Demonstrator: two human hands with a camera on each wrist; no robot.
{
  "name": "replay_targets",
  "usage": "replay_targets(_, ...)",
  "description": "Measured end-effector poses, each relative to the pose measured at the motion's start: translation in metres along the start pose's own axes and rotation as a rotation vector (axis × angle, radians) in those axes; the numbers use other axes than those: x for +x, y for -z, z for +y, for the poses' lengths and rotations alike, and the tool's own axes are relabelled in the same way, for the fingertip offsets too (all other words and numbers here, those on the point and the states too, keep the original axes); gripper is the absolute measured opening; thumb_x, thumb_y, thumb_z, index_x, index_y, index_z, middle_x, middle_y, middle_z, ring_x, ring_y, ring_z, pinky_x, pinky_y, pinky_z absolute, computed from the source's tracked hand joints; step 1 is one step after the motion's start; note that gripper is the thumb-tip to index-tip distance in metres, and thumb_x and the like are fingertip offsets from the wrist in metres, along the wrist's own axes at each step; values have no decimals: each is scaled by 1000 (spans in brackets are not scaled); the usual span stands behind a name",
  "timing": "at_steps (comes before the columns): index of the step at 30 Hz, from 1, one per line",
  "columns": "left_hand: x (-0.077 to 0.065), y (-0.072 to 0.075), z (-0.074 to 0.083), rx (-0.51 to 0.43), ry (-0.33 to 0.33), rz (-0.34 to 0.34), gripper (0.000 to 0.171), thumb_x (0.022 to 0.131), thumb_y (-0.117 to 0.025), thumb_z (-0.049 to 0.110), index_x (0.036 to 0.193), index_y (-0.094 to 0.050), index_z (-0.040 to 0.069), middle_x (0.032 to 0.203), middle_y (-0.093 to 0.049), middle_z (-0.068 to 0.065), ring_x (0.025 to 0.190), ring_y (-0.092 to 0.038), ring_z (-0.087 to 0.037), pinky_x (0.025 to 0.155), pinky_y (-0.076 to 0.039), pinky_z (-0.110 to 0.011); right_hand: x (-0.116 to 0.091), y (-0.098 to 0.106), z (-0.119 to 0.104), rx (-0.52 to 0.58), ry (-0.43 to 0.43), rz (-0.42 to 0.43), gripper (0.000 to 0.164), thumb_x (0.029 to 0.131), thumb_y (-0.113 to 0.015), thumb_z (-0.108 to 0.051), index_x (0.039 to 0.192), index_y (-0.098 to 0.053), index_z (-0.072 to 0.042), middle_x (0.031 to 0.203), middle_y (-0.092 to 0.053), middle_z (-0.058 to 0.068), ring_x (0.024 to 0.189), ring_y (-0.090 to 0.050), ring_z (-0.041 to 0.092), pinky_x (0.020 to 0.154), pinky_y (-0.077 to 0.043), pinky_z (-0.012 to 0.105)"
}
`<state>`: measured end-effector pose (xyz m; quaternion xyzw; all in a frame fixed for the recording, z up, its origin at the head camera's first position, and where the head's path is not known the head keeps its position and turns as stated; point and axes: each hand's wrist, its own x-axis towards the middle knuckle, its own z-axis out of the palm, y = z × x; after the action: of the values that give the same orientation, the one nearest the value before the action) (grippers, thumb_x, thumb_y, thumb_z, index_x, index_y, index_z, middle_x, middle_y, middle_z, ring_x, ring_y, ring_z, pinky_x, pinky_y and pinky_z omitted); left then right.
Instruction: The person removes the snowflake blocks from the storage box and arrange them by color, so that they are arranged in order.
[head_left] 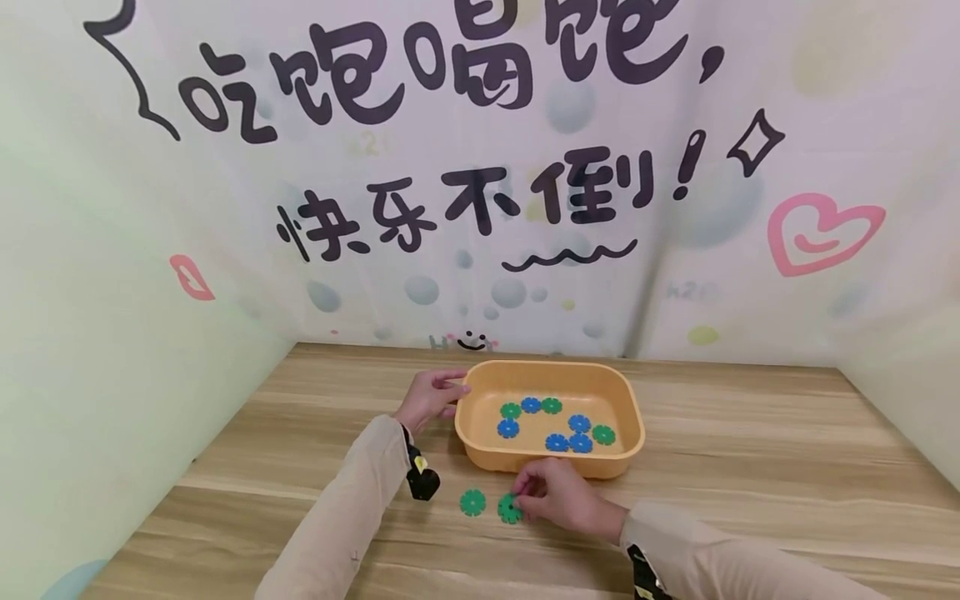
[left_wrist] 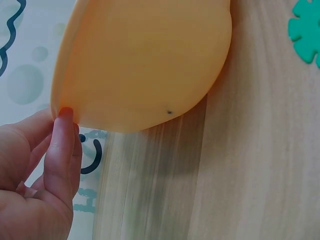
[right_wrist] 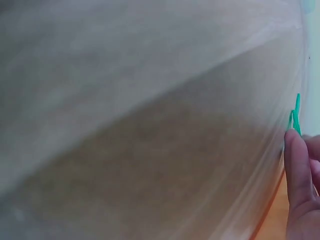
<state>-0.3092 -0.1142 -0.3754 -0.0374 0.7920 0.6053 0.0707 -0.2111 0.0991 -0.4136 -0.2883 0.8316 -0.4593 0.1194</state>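
My left hand (head_left: pixel 429 398) pinches the left rim of an orange plastic tub (head_left: pixel 487 457); the left wrist view has thumb and fingertips at the edge of the tub's wall (left_wrist: pixel 145 60). In front of the tub, my right hand (head_left: pixel 562 500) holds a green notched disc (head_left: pixel 508 510) between thumb and fingers, close over the table. Seen by the right wrist camera, green edges (right_wrist: pixel 297 117) stick up past the fingertips. A second green notched disc (head_left: pixel 472 502) lies flat on the table, left of the held one.
Inside the tub lie several blue notched discs (head_left: pixel 580 424) and several green ones (head_left: pixel 603 435). The wood-grain table (head_left: pixel 750 467) runs back to a printed cloth (head_left: pixel 420 325) with black lettering. A pale wall (head_left: pixel 112 375) borders the left side.
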Motion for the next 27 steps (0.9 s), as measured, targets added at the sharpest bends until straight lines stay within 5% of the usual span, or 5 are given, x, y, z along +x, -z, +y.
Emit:
replay_targets(15,1,0,0,-18,8,1,34,80,-65,8,114,-60,7,88,-57,-11,68,-60,-15,62,-53,-28,3,-3,-1,-153,24,78,7,80,-64,-6,85,-69,-5,76,-64,-3,65,-54,1,58,-48,17)
replay_targets(27,3,-1,-2,-26,-16,-1,36,80,-64,8,115,-58,4,91,-59,-13,75,-63,-21,64,-53,-30,4,-4,-4,-163,27,51,14,77,-67,-6,90,-68,0,80,-66,2,66,-56,1,58,-48,16)
